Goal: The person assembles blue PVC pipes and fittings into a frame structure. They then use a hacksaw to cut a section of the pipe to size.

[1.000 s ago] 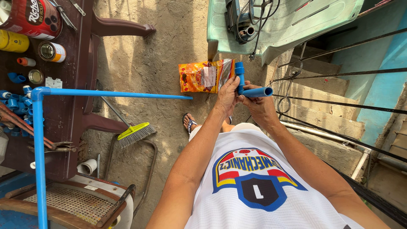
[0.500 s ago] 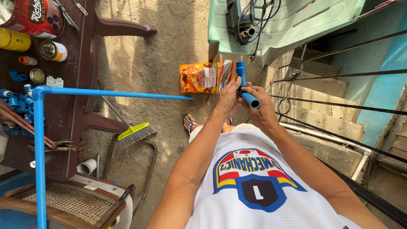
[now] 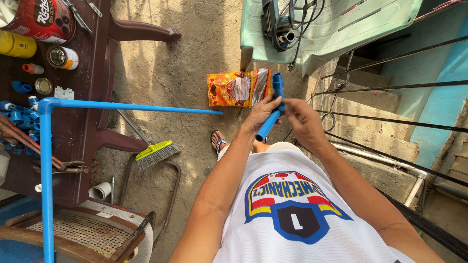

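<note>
left hand (image 3: 262, 113) gripping short blue pipe (image 3: 273, 114) with fitting on top, held tilted at chest height over orange snack bag (image 3: 234, 89). right hand (image 3: 302, 119) hovering just beside pipe, fingers loosely curled, holding nothing visible.

Orange-yellow snack bag (image 3: 237, 88) lies flat on the ground just below the green chair's front edge. On the brown table's far left corner: big red can (image 3: 41, 19) with a dark label, on its side. Beside it a yellow can (image 3: 17, 45); nearer in, a small tin (image 3: 63, 57) with an orange-white label.
</note>
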